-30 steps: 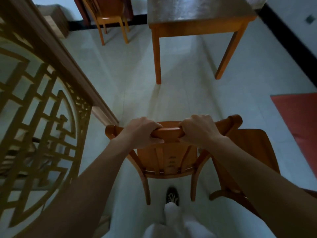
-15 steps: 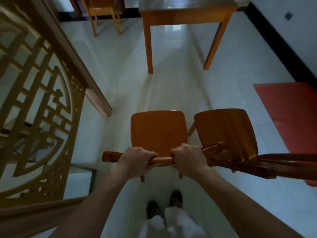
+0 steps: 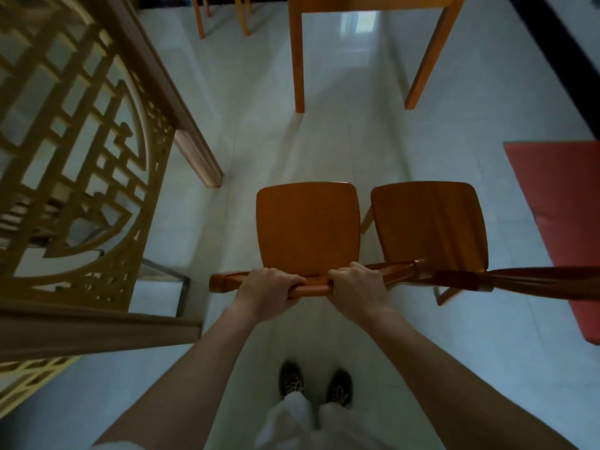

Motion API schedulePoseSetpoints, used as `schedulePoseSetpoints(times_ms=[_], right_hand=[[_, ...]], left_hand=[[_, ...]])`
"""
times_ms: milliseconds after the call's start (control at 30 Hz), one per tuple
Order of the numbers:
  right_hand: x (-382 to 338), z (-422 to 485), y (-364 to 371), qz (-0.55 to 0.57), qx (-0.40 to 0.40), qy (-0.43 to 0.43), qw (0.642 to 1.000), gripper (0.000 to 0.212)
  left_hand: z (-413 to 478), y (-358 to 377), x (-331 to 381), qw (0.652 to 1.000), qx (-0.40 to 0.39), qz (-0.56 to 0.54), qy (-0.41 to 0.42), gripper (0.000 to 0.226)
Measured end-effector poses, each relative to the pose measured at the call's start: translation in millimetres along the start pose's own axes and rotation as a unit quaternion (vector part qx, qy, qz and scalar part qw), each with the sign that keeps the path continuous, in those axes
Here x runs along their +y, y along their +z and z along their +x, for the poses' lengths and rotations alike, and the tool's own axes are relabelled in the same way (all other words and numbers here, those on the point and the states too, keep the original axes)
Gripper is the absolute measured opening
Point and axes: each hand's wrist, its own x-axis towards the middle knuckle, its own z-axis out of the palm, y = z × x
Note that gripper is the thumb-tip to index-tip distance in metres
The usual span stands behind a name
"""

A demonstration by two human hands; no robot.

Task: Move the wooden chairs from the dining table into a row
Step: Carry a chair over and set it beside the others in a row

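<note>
An orange-brown wooden chair stands upright on the pale tiled floor right in front of me, seat facing away. My left hand and my right hand both grip its top back rail, fingers curled over it. A second wooden chair stands close beside it on the right, the seats almost touching and level with each other. Its back rail runs off to the right edge. The dining table shows only its legs and apron at the top. A third chair shows its legs at the top left.
A carved wooden lattice screen with a thick frame fills the left side, close to the held chair. A red mat lies on the floor at the right. A dark skirting runs along the right wall. My shoes stand behind the chair.
The chair I hold was tilted back and lifted a second ago; now it stands upright beside the second chair, with its seat lined up. My hands have stayed on the rail.
</note>
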Motion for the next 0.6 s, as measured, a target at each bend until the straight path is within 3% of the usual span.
schedulePoseSetpoints(times_ms=[600], right_hand=[[7.5,-15.1,-2.2,0.006,0.004,0.047,0.999,0.021]], left_hand=[[6.8,11.5,6.3,0.998,0.016,0.009,0.057,0.026]])
